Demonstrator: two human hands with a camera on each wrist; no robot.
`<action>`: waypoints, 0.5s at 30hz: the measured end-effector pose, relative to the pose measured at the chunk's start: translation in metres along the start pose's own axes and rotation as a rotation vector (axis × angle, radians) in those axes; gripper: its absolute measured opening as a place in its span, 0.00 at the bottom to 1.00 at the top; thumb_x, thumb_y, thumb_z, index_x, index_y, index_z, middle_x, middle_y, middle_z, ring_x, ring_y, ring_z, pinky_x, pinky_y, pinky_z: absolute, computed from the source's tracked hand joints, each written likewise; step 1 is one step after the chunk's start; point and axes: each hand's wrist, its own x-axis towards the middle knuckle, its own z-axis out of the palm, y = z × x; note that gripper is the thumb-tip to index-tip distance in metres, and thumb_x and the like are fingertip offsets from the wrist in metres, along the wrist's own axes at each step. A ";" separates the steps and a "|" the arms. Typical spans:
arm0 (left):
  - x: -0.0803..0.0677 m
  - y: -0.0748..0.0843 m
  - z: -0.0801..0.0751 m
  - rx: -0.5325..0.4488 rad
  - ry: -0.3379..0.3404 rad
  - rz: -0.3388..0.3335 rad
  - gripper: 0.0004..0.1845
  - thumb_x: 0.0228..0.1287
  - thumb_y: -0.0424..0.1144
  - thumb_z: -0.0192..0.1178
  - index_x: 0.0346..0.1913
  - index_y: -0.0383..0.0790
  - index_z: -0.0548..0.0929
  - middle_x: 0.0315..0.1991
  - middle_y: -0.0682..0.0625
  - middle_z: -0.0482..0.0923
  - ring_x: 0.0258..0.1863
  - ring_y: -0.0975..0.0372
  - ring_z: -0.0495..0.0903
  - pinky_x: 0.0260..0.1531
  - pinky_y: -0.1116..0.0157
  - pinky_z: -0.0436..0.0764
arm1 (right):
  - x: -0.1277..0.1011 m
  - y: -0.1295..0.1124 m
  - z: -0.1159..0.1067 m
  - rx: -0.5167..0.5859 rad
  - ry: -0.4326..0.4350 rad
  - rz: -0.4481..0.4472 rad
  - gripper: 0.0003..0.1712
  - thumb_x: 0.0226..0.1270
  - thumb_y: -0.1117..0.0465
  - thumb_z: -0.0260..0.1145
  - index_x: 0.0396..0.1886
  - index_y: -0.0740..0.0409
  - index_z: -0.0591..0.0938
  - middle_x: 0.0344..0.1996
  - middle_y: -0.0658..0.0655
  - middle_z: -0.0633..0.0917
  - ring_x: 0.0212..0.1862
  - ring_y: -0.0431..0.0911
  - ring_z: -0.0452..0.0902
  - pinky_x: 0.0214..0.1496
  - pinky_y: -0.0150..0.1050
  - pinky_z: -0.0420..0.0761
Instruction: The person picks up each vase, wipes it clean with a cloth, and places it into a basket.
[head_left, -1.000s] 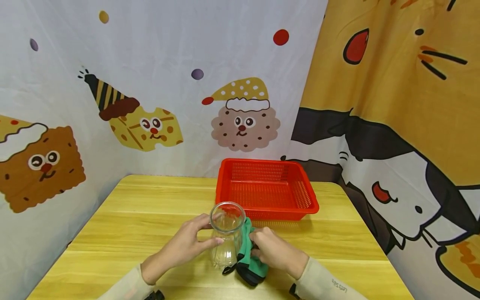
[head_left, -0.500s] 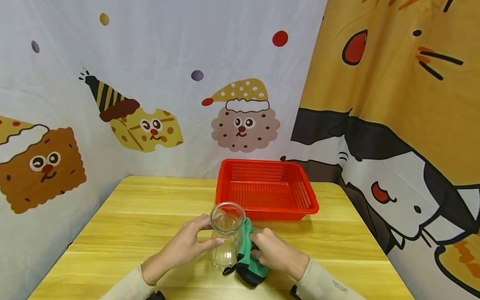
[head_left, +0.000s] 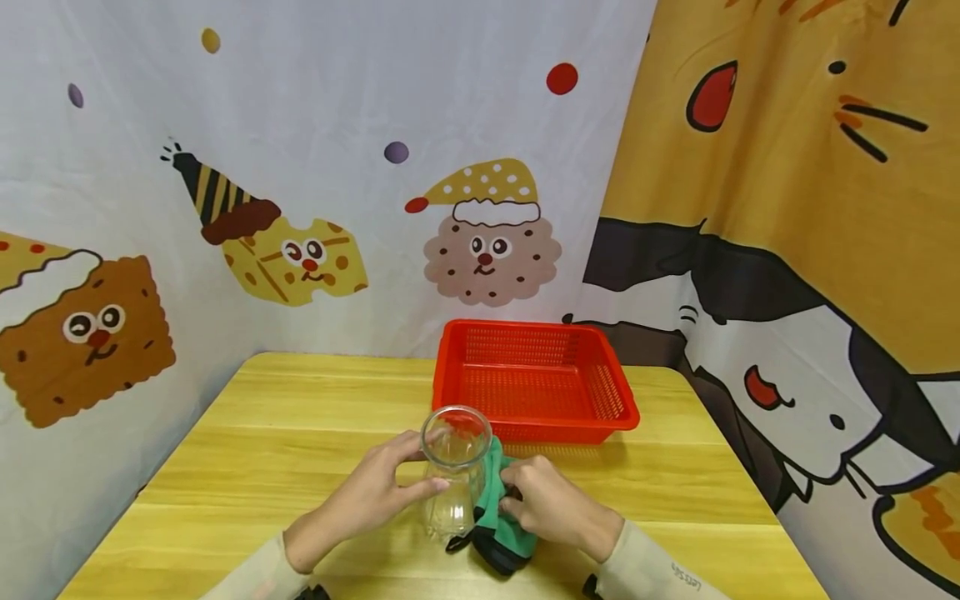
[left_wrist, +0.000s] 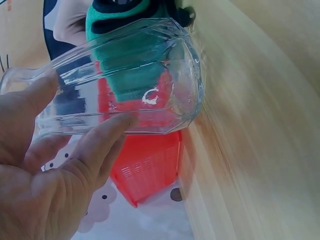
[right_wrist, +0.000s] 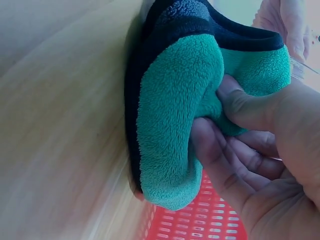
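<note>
A clear faceted glass vase (head_left: 452,492) stands upright on the table, its round rim at the top. My left hand (head_left: 375,486) grips it from the left, with the thumb on the near side and fingers behind the glass. Just right of the vase is a green towel (head_left: 512,533) with black edging and a small black loop. My right hand (head_left: 551,504) pinches the bunched towel between thumb and fingers. In the right wrist view the towel (right_wrist: 172,120) looks fluffy and folded, its lower edge at the tabletop. Through the glass (left_wrist: 145,75), the left wrist view shows the green cloth behind.
Behind the hands, a red perforated plastic basket (head_left: 528,429) sits at the back of the yellow wood-grain table (head_left: 300,425). Cartoon-printed curtains (head_left: 330,125) hang behind the table and along both sides.
</note>
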 end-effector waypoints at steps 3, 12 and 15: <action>0.000 -0.001 0.000 0.001 0.001 0.001 0.36 0.81 0.54 0.76 0.84 0.45 0.81 0.65 0.47 0.92 0.62 0.47 0.96 0.69 0.34 0.92 | 0.000 0.002 0.000 -0.001 0.033 -0.020 0.21 0.71 0.74 0.80 0.27 0.49 0.82 0.26 0.39 0.77 0.30 0.25 0.68 0.25 0.19 0.72; 0.000 -0.001 0.001 -0.003 0.001 0.004 0.35 0.81 0.53 0.76 0.84 0.45 0.81 0.64 0.47 0.92 0.62 0.47 0.96 0.69 0.36 0.93 | -0.001 0.002 0.000 0.009 0.092 -0.062 0.19 0.69 0.73 0.83 0.27 0.49 0.84 0.27 0.41 0.81 0.33 0.25 0.71 0.27 0.17 0.76; 0.000 -0.002 0.001 -0.005 0.001 0.001 0.35 0.81 0.53 0.76 0.84 0.45 0.81 0.64 0.48 0.92 0.62 0.47 0.95 0.69 0.36 0.93 | -0.001 0.002 0.001 0.013 0.110 -0.072 0.19 0.69 0.73 0.83 0.28 0.49 0.84 0.28 0.42 0.82 0.33 0.25 0.71 0.27 0.17 0.77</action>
